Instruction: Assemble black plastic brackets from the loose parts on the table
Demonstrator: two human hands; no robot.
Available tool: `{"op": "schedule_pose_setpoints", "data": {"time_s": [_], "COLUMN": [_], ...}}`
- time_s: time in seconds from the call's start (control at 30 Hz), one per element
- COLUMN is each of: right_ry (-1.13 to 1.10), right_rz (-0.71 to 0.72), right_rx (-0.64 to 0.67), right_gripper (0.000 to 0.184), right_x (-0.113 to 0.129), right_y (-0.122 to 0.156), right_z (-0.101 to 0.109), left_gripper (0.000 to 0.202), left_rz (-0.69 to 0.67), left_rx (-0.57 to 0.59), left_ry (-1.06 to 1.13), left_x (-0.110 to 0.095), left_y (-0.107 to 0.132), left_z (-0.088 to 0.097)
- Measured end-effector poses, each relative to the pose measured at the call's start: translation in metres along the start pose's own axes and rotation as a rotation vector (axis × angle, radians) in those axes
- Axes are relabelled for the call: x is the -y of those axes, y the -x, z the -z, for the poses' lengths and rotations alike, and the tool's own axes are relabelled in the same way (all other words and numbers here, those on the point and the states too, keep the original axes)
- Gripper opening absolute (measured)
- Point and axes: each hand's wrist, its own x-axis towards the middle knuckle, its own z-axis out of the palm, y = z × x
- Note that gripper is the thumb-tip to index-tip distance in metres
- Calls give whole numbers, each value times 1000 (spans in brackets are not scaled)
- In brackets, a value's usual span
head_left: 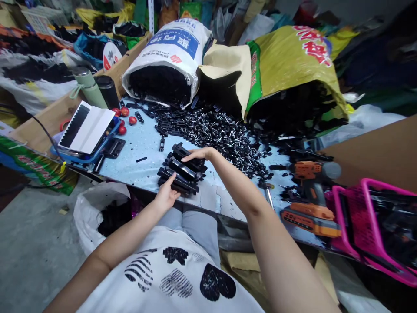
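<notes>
Several long black plastic parts (184, 169) lie side by side in a stack at the table's front edge. My left hand (167, 193) grips the stack's near left side, its thumb on top and its fingers partly hidden beneath. Bent over the far right side, my right hand (200, 154) holds the same stack, with most of its fingers out of sight. Behind the stack spreads a heap of small black parts with silvery metal pins (221, 134). A thin black strip (141, 159) rests on the blue tabletop (130, 145) to the left.
An orange cordless drill (309, 195), a hammer (267, 191) and a pink basket (365, 217) are at right. Two open sacks, white (176, 43) and yellow (289, 56), lie behind the heap. At left are a blue tray (94, 156), red fruit (124, 111) and a green bottle (89, 87).
</notes>
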Motion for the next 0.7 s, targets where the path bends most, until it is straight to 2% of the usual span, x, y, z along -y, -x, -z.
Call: {"op": "schedule_pose_setpoints", "data": {"time_s": [0.1,0.23,0.3,0.37,0.43,0.5,0.6,0.7], "right_ry": [-188,-403,-429,-373,-258,-162,-164,-264], "right_rz": [5,45,163,371,539,607,594,485], "right_rx": [31,-25,-18,-32,-61,-55,30,115], "right_gripper": [56,45,51,60,65,67,69,65], "right_x": [-18,-41,-39,-24,1,29,60,69], "right_y": [4,17,26,31,29,16,-27,-87], "right_z": [-18,-53,-74,-96,-124,-160,-224,-285], "left_gripper": [37,40,43,46,47,45,43,39], "left_rz": [-129,-281,-365,-446,-486,-485,-474,-364], "left_rx": [-59,-2,20,34,30,-14,-138,-322], "left_ry": [58,129,164,193,220,238,229,172], "left_x": [10,23,24,21,14,5,-11,-25], "left_y": [-4,-1,5,13,23,35,48,48], "left_z": [1,5,13,30,61,103,179,254]}}
